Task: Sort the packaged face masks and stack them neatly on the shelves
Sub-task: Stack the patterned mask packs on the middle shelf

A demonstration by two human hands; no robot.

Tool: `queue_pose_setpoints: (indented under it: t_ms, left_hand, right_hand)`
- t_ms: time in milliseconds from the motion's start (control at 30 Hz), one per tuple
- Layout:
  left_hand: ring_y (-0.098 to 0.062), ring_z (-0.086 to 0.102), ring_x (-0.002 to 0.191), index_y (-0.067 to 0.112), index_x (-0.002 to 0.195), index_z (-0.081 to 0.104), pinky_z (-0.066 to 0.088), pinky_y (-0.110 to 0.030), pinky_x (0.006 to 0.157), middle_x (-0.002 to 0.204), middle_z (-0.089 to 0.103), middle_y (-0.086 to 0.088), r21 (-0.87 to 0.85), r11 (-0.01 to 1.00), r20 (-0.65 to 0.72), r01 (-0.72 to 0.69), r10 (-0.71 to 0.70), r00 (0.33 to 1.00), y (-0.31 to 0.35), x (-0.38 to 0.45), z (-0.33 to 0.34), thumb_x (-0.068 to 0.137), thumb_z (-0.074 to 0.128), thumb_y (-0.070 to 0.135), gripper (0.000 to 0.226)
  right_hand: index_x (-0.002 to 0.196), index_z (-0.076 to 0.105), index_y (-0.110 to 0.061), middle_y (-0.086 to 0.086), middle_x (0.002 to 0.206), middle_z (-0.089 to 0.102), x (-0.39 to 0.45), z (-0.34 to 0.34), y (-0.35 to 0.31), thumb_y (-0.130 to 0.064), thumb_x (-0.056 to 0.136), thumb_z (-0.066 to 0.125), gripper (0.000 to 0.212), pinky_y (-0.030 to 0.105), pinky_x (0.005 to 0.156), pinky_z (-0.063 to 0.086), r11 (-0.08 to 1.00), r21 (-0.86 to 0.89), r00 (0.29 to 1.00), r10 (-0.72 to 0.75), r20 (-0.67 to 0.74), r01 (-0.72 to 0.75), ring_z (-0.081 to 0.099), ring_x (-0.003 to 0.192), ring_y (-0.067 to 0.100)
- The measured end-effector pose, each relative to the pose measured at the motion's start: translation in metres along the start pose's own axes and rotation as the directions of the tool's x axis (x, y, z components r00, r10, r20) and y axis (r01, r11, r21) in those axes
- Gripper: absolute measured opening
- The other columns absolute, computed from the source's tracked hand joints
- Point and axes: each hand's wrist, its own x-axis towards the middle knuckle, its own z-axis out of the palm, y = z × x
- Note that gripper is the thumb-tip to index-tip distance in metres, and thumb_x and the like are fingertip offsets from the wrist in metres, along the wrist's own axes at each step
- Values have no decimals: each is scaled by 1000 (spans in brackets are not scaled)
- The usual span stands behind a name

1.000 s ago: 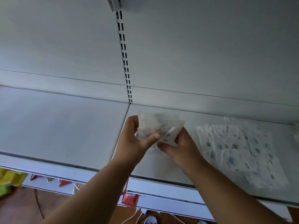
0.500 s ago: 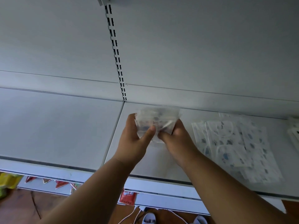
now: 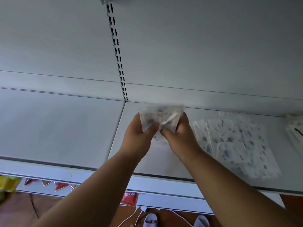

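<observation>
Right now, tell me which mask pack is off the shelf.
The mask pack gripped between the left hand and right hand, held up over the shelf. The other packs lie flat, fanned out, to its right.

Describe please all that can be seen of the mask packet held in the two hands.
The mask packet looks like a thin clear plastic wrapper over a white mask with small blue-grey prints and a white ear loop. It is blurred and slightly crumpled. The left hand and the right hand pinch its lower part, holding it raised above the shelf, left of the flat pile of packets.

bare left shelf (image 3: 57, 125), mask pile (image 3: 236, 145) (blurred, perhaps loose) right
</observation>
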Motion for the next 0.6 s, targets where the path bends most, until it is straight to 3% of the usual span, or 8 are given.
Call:
queue_pose_setpoints:
  t_ms: [67,133,233,267,333,433,500,600]
  left_hand:
    - [-33,70,103,13,115,66,59,-45,88,108,74,-10,-317,935,-64,159,-189,980,2,4,0,93,65,11,22]
    - [-32,69,103,9,122,63,58,-42,88,111,71,-15,-612,752,9,245,-304,953,4,7,-3,98,54,6,25]
    - [-32,63,113,10,132,57,46,-52,105,124,65,-19,-749,605,121,270,-276,953,-3,9,-3,96,50,9,36]
    - [-33,62,117,9,135,55,43,-54,108,129,63,-21,-744,608,137,276,-266,954,-5,8,-2,95,52,8,40]
    - [-35,60,122,4,139,51,43,-53,110,134,60,-22,-736,624,127,263,-254,959,-10,7,-6,90,58,3,49]
    - [-40,63,117,-2,142,42,47,-53,106,125,64,-26,-663,729,3,169,-224,975,-6,12,-29,78,65,-1,68]
    - [-39,66,112,4,138,46,53,-49,98,122,66,-25,-457,878,-72,141,-195,978,0,15,-47,70,72,-1,74]
    - [-27,68,109,17,130,54,55,-41,95,117,68,-9,1,990,21,144,-144,989,3,9,-54,64,84,7,74]
  right_hand:
    - [110,52,-28,-9,101,64,-1,-3,8,-19,79,76,40,22,74,53,998,5,997,67,-30,-67,65,90,9]
    - [104,59,-26,-5,100,69,-6,-3,18,-18,73,79,39,29,76,54,972,176,986,164,-37,-155,68,92,14]
    - [108,65,-10,8,104,74,-6,1,23,-3,74,73,36,30,79,53,790,554,961,269,71,-262,70,100,25]
    - [111,66,-6,13,107,74,-4,2,23,4,79,68,34,32,79,55,740,612,957,268,111,-278,70,101,28]
    - [105,68,-6,18,105,73,4,-1,20,7,77,67,31,38,81,57,738,631,968,232,97,-240,70,97,32]
    - [71,62,-22,13,87,67,18,-13,19,-10,56,74,22,45,83,52,841,535,989,134,-57,-83,65,86,28]
    - [65,52,-23,13,80,57,22,-20,20,-11,58,71,24,46,79,47,898,439,994,71,-80,-29,55,81,26]
    - [80,58,-23,5,83,65,19,-22,24,-7,65,73,27,40,78,49,948,317,997,57,-53,-38,61,80,24]
